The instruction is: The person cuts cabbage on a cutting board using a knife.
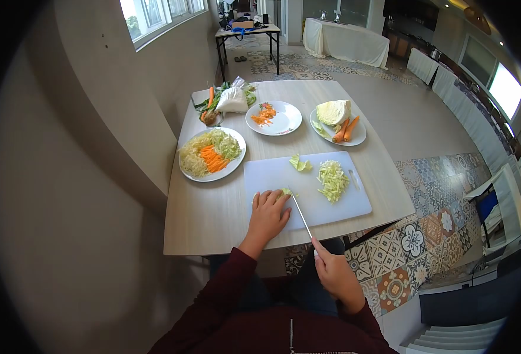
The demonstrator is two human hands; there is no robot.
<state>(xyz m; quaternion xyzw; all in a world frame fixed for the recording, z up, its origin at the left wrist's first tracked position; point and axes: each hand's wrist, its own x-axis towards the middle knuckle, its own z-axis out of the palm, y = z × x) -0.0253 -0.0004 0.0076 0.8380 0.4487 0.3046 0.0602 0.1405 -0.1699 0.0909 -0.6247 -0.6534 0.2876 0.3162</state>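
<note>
My left hand (267,217) lies on the white cutting board (260,171), its fingers bent and pressing down on a small piece of cabbage (285,192). My right hand (334,271) is closed round the handle of a knife (301,213). The blade points away from me, its tip beside the cabbage piece at my left fingertips. A heap of shredded cabbage (333,181) is on the right part of the board. Near the board's far edge sits a loose cabbage leaf piece (300,163).
Behind the board are a plate (241,158) of shredded vegetables at left, a plate (290,121) with carrot bits, and a plate (360,134) holding cut cabbage and carrots. A plastic bag (232,99) and vegetables lie at the far left corner. A wall stands left.
</note>
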